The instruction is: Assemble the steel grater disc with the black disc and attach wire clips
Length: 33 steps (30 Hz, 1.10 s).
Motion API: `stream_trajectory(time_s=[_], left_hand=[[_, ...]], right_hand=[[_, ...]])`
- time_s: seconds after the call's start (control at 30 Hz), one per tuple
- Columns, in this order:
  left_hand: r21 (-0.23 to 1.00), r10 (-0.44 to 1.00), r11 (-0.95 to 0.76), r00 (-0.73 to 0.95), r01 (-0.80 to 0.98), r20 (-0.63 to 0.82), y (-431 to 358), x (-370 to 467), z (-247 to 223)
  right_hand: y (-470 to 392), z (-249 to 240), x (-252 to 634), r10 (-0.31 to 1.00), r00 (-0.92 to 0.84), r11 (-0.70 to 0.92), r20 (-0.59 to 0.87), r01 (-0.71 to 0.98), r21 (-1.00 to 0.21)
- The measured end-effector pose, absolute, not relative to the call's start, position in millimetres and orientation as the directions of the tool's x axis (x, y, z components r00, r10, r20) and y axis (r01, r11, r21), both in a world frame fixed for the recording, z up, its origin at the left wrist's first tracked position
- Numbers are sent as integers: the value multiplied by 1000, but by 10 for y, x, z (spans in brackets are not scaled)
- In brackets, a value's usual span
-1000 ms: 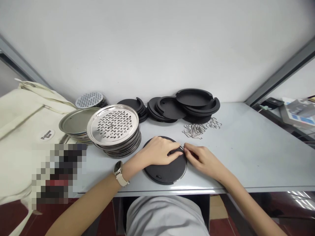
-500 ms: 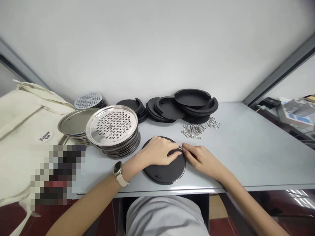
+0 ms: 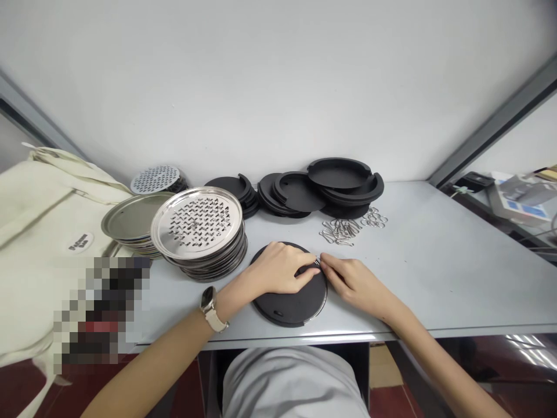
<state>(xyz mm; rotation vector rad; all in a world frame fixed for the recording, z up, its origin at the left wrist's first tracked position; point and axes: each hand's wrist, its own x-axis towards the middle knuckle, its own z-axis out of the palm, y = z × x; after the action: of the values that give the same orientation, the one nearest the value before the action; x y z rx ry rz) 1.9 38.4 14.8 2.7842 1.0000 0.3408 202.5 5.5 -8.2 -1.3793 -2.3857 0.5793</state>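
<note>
A round black disc (image 3: pixel 289 305) with a metal rim along its right edge lies flat near the table's front edge. My left hand (image 3: pixel 285 268) rests over its upper part, thumb and fingers pinched on a small shiny metal piece (image 3: pixel 317 262) at the upper right rim. From the right, my right hand (image 3: pixel 348 277) has its fingers closed at the same piece, fingertips nearly touching the left ones. The fingertips partly hide the piece, which looks like a wire clip. Behind the disc lies a pile of metal clips (image 3: pixel 342 231).
Stacked metal grater discs (image 3: pixel 198 223) and plain metal discs (image 3: pixel 134 216) stand at the left, another perforated stack (image 3: pixel 155 180) behind. Black round parts (image 3: pixel 300 191) and black trays (image 3: pixel 339 173) line the wall. A cream bag (image 3: pixel 39 232) lies far left.
The view has shifted very slightly. Both hands stay at the disc's upper right rim, with the fingertips hardly moved.
</note>
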Motion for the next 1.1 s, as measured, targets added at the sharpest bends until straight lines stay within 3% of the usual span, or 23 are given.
stream_trajectory(time_s=[1.1], left_hand=[[164,630,-777,747,608,214,363,10,150]], right_hand=[[11,11,2100,898,-437,355,53,647,-675]])
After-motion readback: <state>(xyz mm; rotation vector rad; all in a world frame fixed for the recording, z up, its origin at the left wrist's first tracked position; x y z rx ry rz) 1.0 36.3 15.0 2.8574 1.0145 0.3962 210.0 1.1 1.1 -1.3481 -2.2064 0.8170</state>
